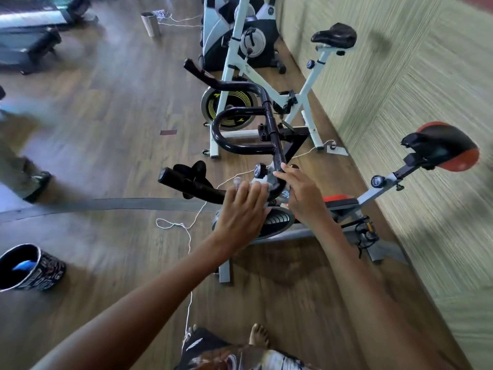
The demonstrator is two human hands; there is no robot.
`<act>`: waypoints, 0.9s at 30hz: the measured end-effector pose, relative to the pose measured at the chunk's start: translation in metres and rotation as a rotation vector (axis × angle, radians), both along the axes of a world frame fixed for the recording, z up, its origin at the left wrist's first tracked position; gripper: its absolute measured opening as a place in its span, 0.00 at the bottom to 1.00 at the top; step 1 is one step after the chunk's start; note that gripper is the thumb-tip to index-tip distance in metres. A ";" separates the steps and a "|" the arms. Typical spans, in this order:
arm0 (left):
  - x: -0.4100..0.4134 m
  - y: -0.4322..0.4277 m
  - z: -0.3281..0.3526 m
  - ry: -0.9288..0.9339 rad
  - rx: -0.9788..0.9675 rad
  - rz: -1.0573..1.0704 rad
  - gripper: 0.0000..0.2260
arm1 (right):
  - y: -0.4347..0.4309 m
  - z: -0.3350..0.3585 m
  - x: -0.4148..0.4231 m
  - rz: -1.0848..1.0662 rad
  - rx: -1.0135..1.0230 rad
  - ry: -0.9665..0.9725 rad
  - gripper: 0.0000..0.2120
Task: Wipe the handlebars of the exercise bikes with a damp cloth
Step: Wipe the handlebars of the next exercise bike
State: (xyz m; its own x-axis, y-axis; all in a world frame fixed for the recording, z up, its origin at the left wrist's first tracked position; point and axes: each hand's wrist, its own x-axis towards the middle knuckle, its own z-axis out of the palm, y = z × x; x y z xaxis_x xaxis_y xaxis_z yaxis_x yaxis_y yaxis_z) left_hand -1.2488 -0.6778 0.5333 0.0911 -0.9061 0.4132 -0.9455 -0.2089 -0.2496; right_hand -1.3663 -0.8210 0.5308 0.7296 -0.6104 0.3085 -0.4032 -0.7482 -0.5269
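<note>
The nearest exercise bike has black handlebars [241, 121] that loop out toward me, with a left grip [186, 182] pointing left. My left hand [241, 209] presses a pale grey cloth [262, 186] against the bar near the stem, fingers wrapped over it. My right hand [301, 194] grips the curved bar just right of the stem, beside a round adjustment knob [260, 170]. The bike's red and black saddle [444, 146] is at the right.
A second white bike [269, 86] with a black saddle stands behind, a third further back, all along the wall at right. A dark patterned bucket [29, 268] sits on the wooden floor at left. A white cord [186, 236] trails across the floor. Another person's leg [24, 166] is at far left.
</note>
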 end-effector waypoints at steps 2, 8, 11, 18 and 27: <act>0.003 0.003 0.005 0.012 0.021 -0.019 0.21 | 0.002 0.001 -0.002 0.019 -0.028 0.032 0.24; 0.036 0.030 0.013 -0.036 0.055 -0.032 0.20 | 0.009 0.002 -0.002 -0.007 -0.014 0.039 0.23; 0.005 0.006 0.008 0.034 0.025 0.027 0.20 | 0.012 0.004 -0.002 -0.004 0.020 0.049 0.28; -0.003 0.001 0.015 0.108 0.101 -0.059 0.23 | -0.011 0.011 -0.017 0.073 0.169 0.006 0.29; -0.022 -0.033 0.023 0.211 0.157 0.016 0.21 | 0.005 0.010 -0.018 -0.165 0.388 -0.311 0.17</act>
State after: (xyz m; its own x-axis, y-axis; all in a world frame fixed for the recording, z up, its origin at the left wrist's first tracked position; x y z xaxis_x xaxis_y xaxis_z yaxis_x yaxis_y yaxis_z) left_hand -1.2712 -0.7104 0.5563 0.1750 -0.9554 0.2380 -0.9770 -0.1984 -0.0782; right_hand -1.3838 -0.8159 0.5411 0.5240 -0.8219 0.2237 -0.2793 -0.4139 -0.8664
